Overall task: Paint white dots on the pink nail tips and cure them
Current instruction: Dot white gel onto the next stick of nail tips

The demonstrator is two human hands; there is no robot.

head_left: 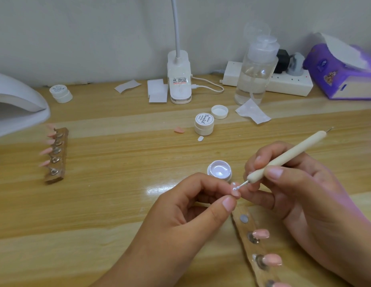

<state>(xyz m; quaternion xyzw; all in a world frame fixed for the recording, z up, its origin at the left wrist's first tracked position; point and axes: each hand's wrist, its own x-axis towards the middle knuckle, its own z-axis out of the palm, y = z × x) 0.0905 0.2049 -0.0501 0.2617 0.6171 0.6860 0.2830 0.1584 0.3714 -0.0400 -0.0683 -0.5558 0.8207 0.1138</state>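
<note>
Pinching a glossy pink nail tip [235, 190] near the worktop's [118, 204] front edge, the left hand [190, 214] holds it; the right hand [304, 187] grips a slim wooden-handled dotting tool [284, 158], its metal point touching the nail.

bare left hand [180, 220], bare right hand [300, 191], short plain fingernails [229, 204]

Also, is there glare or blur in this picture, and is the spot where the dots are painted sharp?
Head view: a pale glare patch lies on the table near the open jar; the nail holder at the left edge is blurred; the far table edge bows from the wide lens; the nail tip under the dotting tool is fairly sharp, white dots visible.
</note>
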